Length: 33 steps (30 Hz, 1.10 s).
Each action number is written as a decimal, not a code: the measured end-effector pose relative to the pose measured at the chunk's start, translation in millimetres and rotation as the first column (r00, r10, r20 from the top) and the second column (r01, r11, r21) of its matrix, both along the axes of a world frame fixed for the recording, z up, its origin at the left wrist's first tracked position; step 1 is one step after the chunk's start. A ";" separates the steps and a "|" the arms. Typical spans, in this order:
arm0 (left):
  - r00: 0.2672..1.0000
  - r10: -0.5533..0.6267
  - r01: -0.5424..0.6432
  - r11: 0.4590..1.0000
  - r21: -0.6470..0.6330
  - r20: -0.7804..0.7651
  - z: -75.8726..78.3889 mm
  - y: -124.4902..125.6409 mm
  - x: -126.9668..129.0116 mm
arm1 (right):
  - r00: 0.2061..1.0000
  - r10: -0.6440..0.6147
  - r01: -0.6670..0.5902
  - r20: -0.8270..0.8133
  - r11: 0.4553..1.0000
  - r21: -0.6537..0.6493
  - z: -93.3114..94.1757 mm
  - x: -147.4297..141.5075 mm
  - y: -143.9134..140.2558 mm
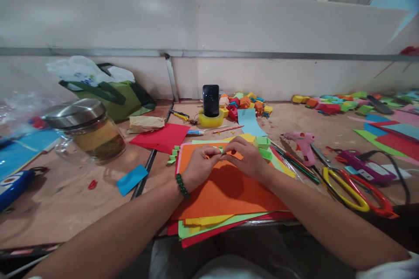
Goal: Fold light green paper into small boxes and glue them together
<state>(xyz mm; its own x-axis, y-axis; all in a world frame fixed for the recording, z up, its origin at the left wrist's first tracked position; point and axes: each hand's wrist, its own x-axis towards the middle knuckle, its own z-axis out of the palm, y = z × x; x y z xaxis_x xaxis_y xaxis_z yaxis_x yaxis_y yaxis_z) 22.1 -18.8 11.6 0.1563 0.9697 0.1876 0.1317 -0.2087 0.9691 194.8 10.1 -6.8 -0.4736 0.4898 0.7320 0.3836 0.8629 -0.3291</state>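
Note:
Over a stack of coloured paper topped by an orange sheet [229,187], both my hands meet fingertip to fingertip. My left hand [203,165], with a dark green bead bracelet [182,186] at its wrist, pinches one side of a small light green paper piece [221,151]. The fingers of my right hand [247,159] close on its other side. My fingers cover most of that piece. Folded green paper boxes [264,148] sit just beyond my right hand. Small green paper strips [174,154] lie at the stack's left edge.
A phone [211,100] stands in a yellow tape roll [211,120] beside piled paper blocks [245,103]. To the right lie a pink glue gun [304,146] and large scissors [347,189]. A lidded glass jar [94,133], a green bag [121,96] and red paper [162,137] are at left.

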 end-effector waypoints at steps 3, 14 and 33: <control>0.997 0.003 0.000 0.999 0.040 -0.071 -1.2 -0.6 0.1 | 0.999 0.034 -0.034 0.032 0.999 0.002 1.5 2.1 2.1; 0.991 -0.003 0.011 0.998 0.056 -0.132 -1.5 -2.9 1.7 | 0.994 -0.011 0.002 0.113 0.997 0.081 1.3 4.1 -0.3; 0.974 0.033 0.059 0.920 -0.388 0.225 1.9 -5.8 6.8 | 0.940 -0.205 0.143 0.273 0.962 0.231 -1.3 -0.5 -10.7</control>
<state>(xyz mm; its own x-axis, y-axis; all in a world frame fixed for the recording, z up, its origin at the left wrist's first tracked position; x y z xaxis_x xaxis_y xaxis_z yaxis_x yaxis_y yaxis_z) 28.9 -24.6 13.5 0.1680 0.9704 -0.1735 -0.0968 0.1914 0.9767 194.3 -0.6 -8.1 -0.6019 0.4384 0.6675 0.5862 0.8102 -0.0035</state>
